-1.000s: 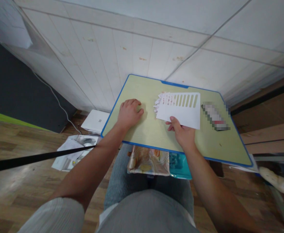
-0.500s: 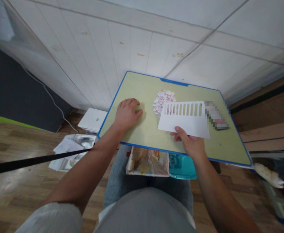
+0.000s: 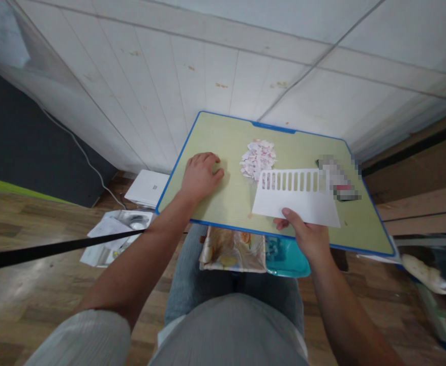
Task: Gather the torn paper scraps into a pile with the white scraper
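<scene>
My right hand (image 3: pixel 302 231) pinches the near edge of a white sheet (image 3: pixel 295 206), thumb on top and fingers underneath. A row of several long slots is cut along the far side of the sheet. Just beyond its left corner lies a heap of small white and pinkish paper pieces (image 3: pixel 259 156), partly covered by the sheet. My left hand (image 3: pixel 203 175) rests on the left side of the pale green table (image 3: pixel 230 203), fingers slightly curled and apart, holding nothing.
A pixelated flat object (image 3: pixel 339 180) lies right of the sheet. Below the table's near edge are a patterned cloth-lined container (image 3: pixel 232 251) and a teal tub (image 3: pixel 287 259). White boxes (image 3: pixel 146 188) stand on the floor at left. A white panelled wall (image 3: pixel 215 66) backs the table.
My right hand has drawn the slotted sheet toward me and a little to the right, so more of the paper heap shows. My left hand has stayed in place.
</scene>
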Demonstrator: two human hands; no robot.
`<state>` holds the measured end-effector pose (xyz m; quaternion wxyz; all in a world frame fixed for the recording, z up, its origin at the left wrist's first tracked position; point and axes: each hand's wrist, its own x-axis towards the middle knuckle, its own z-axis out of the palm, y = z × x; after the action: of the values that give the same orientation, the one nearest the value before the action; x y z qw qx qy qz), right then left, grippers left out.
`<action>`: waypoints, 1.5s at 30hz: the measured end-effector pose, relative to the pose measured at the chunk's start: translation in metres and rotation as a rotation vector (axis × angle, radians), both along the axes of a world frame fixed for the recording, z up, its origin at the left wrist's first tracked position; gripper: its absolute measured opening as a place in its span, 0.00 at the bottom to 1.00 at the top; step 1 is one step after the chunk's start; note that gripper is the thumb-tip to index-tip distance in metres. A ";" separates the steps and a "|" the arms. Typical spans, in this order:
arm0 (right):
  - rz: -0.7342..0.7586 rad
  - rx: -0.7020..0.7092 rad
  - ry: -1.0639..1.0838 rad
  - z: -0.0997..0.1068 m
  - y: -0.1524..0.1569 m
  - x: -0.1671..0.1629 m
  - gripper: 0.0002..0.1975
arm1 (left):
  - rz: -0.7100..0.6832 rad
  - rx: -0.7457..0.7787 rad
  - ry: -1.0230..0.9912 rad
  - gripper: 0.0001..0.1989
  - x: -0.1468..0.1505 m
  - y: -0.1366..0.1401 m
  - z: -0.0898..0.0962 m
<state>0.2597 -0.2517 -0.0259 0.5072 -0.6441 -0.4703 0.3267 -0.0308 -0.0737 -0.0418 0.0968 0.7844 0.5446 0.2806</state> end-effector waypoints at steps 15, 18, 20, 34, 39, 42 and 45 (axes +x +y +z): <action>0.073 -0.023 -0.067 -0.009 0.001 0.007 0.29 | 0.005 0.017 0.021 0.15 0.001 0.003 0.000; 0.121 -0.024 -0.065 -0.006 0.002 0.006 0.31 | 0.012 0.021 0.030 0.15 0.002 0.004 -0.001; 0.163 -0.029 -0.048 -0.004 0.002 0.006 0.33 | 0.018 0.022 0.039 0.15 0.002 0.004 -0.001; 0.203 0.003 0.076 -0.006 0.013 0.003 0.32 | 0.027 0.044 0.159 0.18 0.007 -0.003 0.009; 0.206 0.007 0.132 -0.006 0.016 0.002 0.32 | 0.062 0.010 0.220 0.20 0.012 -0.006 0.016; 0.205 -0.003 0.134 -0.007 0.017 0.004 0.32 | 0.060 -0.014 0.234 0.20 0.012 -0.007 0.018; 0.223 -0.001 0.102 -0.009 0.016 0.006 0.33 | 0.059 -0.012 0.227 0.19 0.011 -0.007 0.017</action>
<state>0.2654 -0.2358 -0.0350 0.4908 -0.5707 -0.5125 0.4133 -0.0197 -0.0805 -0.0251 0.0309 0.7942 0.5766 0.1894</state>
